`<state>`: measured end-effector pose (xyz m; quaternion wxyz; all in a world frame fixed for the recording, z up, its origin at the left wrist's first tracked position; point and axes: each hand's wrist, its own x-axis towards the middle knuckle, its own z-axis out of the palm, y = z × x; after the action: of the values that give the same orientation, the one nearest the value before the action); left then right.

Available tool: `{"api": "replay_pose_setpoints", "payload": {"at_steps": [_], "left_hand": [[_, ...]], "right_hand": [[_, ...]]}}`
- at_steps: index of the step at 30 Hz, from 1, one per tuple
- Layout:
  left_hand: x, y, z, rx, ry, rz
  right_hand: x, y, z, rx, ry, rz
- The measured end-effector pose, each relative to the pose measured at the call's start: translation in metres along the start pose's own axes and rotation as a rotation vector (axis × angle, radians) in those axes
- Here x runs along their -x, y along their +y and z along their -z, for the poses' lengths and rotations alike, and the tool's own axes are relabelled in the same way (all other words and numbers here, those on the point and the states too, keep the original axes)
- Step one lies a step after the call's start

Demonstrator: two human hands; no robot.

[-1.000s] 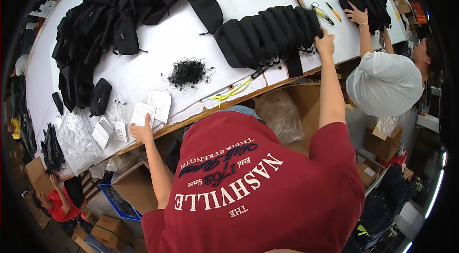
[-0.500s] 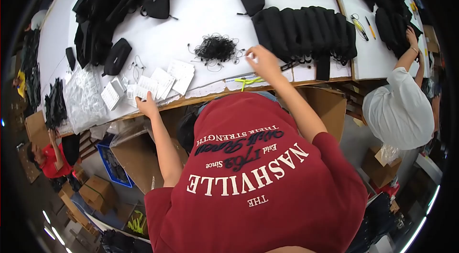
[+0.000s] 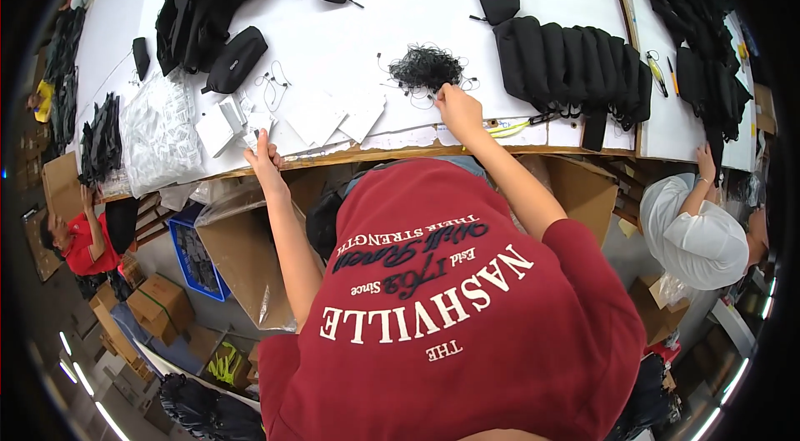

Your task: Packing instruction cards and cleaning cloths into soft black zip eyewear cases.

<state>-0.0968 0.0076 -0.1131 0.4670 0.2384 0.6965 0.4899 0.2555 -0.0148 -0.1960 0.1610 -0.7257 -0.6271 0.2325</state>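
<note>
My right hand is closed in a pinch at the near edge of a tangled pile of thin black string loops. It seems to grip one of the strings, though the fingertips hide most of it. My left hand, fingers bent together, pinches a small white tag near the table's front edge. Beside it stand folded white tags. Between my hands several white cards lie fanned on the white table. A few loose strings rest beyond my left hand.
Black pouches stand in a row at right; more black pouches lie at left and behind. A clear bag of white pieces sits left. Yellow snips lie right. Co-workers, one in a white shirt, are at both sides.
My right hand has moved in to the string pile and closed at its edge. My left hand has come off the fanned cards to the small tag. The whole view has shifted.
</note>
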Motion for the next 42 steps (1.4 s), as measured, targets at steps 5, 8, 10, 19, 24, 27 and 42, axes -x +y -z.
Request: {"api": "replay_pose_setpoints", "payload": {"at_steps": [5, 8, 10, 19, 24, 27, 42], "left_hand": [[-0.002, 0.018, -0.010, 0.035, -0.100, -0.017], [-0.008, 0.025, -0.016, -0.002, -0.135, 0.006], [-0.008, 0.032, -0.022, -0.068, -0.241, -0.026], [0.010, 0.061, -0.064, -0.081, -0.604, 0.011], [0.028, 0.081, -0.086, -0.106, -0.814, -0.068], [0.043, 0.096, -0.097, -0.071, -0.854, -0.167], [0.093, 0.117, -0.126, 0.165, -0.804, -0.323]], "right_hand": [[0.009, 0.001, -0.004, 0.010, 0.147, 0.015], [0.010, -0.012, 0.012, -0.101, 0.045, -0.126], [0.005, -0.030, 0.036, -0.347, 0.179, -0.086], [-0.012, -0.106, 0.153, -1.296, 0.202, 0.118], [-0.009, -0.133, 0.178, -1.118, 0.305, 0.231], [-0.017, -0.125, 0.178, -0.955, 0.165, 0.198], [0.001, -0.177, 0.166, -0.971, -0.090, 0.200]]}}
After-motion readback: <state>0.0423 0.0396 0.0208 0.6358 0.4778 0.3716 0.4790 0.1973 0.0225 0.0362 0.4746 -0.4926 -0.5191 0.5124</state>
